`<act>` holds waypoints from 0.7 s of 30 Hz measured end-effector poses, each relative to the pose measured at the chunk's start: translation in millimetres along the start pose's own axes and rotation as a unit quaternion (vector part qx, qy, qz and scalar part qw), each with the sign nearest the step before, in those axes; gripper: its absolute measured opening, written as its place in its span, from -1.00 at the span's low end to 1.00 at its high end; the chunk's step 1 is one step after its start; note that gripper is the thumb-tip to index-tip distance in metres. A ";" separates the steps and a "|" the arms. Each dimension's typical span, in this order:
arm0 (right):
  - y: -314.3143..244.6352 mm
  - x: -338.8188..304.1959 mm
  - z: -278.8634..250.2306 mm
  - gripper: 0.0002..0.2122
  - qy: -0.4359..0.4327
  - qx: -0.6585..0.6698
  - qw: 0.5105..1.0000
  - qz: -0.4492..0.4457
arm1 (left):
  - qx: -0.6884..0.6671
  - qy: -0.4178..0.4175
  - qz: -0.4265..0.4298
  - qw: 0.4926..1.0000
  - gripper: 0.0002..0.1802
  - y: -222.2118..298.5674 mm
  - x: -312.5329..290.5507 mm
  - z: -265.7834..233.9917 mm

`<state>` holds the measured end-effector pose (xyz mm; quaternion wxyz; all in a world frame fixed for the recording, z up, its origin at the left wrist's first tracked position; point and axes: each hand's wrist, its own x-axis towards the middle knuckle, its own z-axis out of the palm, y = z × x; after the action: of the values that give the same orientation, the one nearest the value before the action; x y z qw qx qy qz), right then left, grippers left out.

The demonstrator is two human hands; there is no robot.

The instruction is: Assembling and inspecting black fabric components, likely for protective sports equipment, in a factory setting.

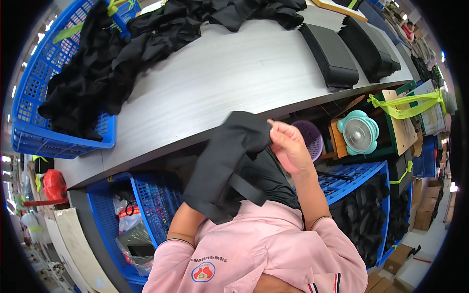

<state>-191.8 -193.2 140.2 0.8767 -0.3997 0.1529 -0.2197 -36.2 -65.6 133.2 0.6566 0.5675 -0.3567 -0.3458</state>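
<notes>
A black sewn fabric piece (pixel 215 161) with a short loose strap (pixel 247 189) hangs in front of my body, below the table's near edge. My right hand (pixel 291 146) is closed in a pinch at the piece's upper right edge. My left forearm (pixel 186 220) runs up behind or into the fabric. That cloth covers my left hand, so its fingers do not show.
On the grey table (pixel 224 63), a blue basket (pixel 63 146) overflows with black fabric (pixel 146 51) at left. Two black stacks (pixel 332 56) lie at right. Below are blue crates (pixel 146 210), a purple basket (pixel 310 139) and a teal fan (pixel 359 132).
</notes>
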 end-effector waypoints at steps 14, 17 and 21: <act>-20.4 0.1 -3.2 -0.50 0.087 -0.333 0.911 -0.227 | 0.293 -0.101 0.126 0.942 -0.45 -6.8 -21.6 -2.5; -3.4 -4.7 11.3 -0.35 0.057 -0.641 0.670 -0.369 | 0.149 -0.058 0.089 0.983 -0.53 11.0 -30.0 4.8; 18.1 12.4 8.4 -0.44 0.077 -0.703 0.522 -0.476 | 0.419 -0.085 0.170 0.888 -0.50 -2.1 -33.8 5.9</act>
<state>-172.7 -183.5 130.5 0.0605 -0.8813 0.1116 -0.4552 -58.5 -39.8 129.1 0.3735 0.6892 -0.6138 -0.0939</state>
